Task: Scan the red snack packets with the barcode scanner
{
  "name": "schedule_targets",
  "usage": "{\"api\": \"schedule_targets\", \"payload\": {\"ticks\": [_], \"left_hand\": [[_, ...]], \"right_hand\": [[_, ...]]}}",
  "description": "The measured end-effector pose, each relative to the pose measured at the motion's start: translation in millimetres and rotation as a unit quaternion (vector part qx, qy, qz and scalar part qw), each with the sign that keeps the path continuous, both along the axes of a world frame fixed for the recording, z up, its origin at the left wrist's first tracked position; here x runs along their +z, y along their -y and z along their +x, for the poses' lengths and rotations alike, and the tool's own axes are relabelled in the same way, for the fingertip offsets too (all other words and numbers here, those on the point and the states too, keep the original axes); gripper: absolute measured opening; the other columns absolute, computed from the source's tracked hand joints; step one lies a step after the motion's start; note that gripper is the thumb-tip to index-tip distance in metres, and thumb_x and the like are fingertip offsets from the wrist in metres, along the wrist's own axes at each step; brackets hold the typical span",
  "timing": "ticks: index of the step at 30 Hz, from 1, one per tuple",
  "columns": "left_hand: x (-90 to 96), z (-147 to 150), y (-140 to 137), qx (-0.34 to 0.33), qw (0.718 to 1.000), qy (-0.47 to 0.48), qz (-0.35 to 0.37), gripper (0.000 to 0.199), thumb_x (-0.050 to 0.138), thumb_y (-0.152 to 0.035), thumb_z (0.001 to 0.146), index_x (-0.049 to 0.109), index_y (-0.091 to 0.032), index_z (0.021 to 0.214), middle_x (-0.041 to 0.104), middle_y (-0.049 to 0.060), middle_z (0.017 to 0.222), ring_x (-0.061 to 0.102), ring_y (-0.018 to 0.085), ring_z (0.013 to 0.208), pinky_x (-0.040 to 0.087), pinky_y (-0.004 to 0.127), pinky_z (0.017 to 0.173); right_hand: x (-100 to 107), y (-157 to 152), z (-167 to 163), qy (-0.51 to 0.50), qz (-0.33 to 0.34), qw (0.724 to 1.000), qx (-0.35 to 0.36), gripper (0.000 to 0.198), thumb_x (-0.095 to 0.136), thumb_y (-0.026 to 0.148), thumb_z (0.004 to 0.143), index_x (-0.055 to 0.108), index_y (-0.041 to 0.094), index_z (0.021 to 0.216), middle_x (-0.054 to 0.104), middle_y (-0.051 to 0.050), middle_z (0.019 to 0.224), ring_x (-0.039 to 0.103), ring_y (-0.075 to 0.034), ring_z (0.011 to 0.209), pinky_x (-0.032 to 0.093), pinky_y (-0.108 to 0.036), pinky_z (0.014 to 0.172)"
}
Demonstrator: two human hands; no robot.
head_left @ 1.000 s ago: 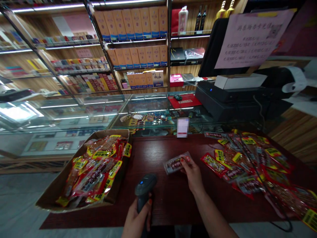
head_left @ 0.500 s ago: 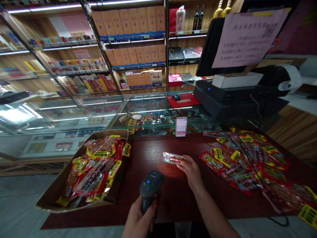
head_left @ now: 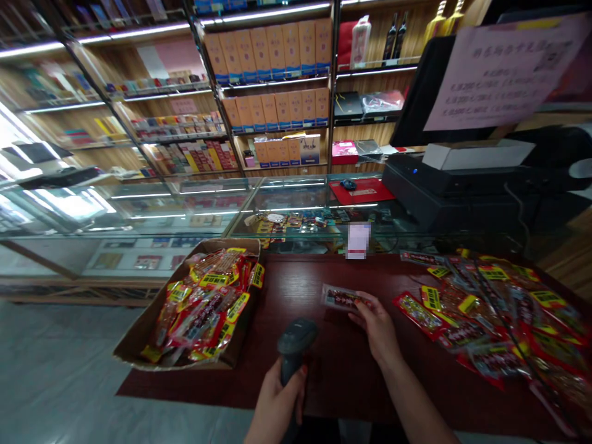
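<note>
Fingers of my right hand (head_left: pixel 377 324) pinch one end of a small clear-and-red snack packet (head_left: pixel 341 298), holding it flat just above the dark red wooden table (head_left: pixel 300 290); the grip is a narrow pinch, fingertips closed on the wrapper's right edge. My left hand (head_left: pixel 276 407) is wrapped fully round the handle of a dark grey handheld barcode scanner (head_left: pixel 296 342), whose head points up the table toward the packet, the two near each other but apart.

Taking the table as landmark: on its left end, overhanging the edge, sits an open brown cardboard box (head_left: pixel 139 336) filled with red-and-yellow snack packets (head_left: pixel 208 302). Across its right end lies a loose spread of red-and-yellow wrapped packets (head_left: pixel 490 308), with a thin black cable (head_left: pixel 509 327) running over them. Beyond its far edge stands a glass display counter (head_left: pixel 208 203), and on that counter's right part a black cash register (head_left: pixel 462 185) with a pink paper notice (head_left: pixel 504 74) above it.
</note>
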State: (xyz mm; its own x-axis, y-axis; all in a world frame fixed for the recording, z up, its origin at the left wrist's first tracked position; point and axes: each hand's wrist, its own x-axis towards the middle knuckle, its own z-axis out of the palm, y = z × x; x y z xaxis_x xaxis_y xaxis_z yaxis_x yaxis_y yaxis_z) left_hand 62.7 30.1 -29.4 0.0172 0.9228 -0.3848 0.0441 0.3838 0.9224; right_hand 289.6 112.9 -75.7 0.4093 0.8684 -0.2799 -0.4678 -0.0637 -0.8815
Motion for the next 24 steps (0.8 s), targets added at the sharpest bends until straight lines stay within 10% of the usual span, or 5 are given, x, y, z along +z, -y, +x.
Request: {"api": "schedule_targets", "payload": {"ticks": [5, 14, 17, 21, 24], "left_hand": [[-32.7, -9, 0, 0.043, 0.998, 0.036, -0.023, 0.063, 0.073, -0.064, 0.067, 0.062, -0.013, 0.102, 0.050, -0.010, 0.046, 0.040, 0.009, 0.031, 0.037, 0.020, 0.029], [-41.2, -10, 2, 0.057, 0.998, 0.017, -0.004, 0.046, 0.072, -0.056, 0.071, 0.061, -0.017, 0.090, 0.051, -0.009, 0.043, 0.040, 0.008, 0.028, 0.035, 0.020, 0.029], [-38.2, -12, 3, 0.055, 0.998, 0.018, -0.007, 0.051, 0.072, -0.061, 0.070, 0.061, -0.017, 0.092, 0.051, -0.010, 0.044, 0.041, 0.009, 0.028, 0.035, 0.020, 0.029], [-28.4, -11, 2, 0.044, 0.999, 0.013, -0.016, 0.057, 0.074, -0.062, 0.068, 0.062, -0.015, 0.098, 0.051, -0.010, 0.047, 0.044, 0.009, 0.032, 0.038, 0.020, 0.031], [-22.6, -8, 0, 0.033, 0.999, 0.004, -0.019, 0.061, 0.076, -0.064, 0.066, 0.062, -0.014, 0.097, 0.050, -0.010, 0.045, 0.042, 0.009, 0.032, 0.038, 0.020, 0.031]], "right_hand": [[37, -15, -55, -0.025, -0.005, 0.989, 0.146, 0.048, 0.087, 0.045, 0.064, 0.069, 0.024, 0.104, 0.078, -0.003, 0.096, 0.077, -0.022, 0.079, 0.058, -0.024, 0.053], [83, -53, -211, -0.002, 0.125, 0.904, 0.408, 0.054, 0.082, 0.041, 0.071, 0.062, 0.030, 0.120, 0.076, 0.000, 0.113, 0.074, -0.021, 0.096, 0.062, -0.036, 0.077], [69, -40, -182, 0.110, 0.185, 0.912, 0.351, 0.050, 0.075, 0.035, 0.078, 0.063, 0.031, 0.126, 0.070, -0.004, 0.130, 0.069, -0.025, 0.114, 0.059, -0.040, 0.089], [40, -22, -61, 0.332, 0.136, 0.915, 0.186, 0.037, 0.063, 0.035, 0.086, 0.069, 0.030, 0.122, 0.071, -0.007, 0.128, 0.065, -0.028, 0.121, 0.053, -0.046, 0.100], [24, -4, 41, 0.597, -0.034, 0.801, 0.018, 0.039, 0.056, 0.030, 0.088, 0.068, 0.021, 0.125, 0.065, -0.015, 0.136, 0.056, -0.034, 0.130, 0.039, -0.054, 0.112]]}}
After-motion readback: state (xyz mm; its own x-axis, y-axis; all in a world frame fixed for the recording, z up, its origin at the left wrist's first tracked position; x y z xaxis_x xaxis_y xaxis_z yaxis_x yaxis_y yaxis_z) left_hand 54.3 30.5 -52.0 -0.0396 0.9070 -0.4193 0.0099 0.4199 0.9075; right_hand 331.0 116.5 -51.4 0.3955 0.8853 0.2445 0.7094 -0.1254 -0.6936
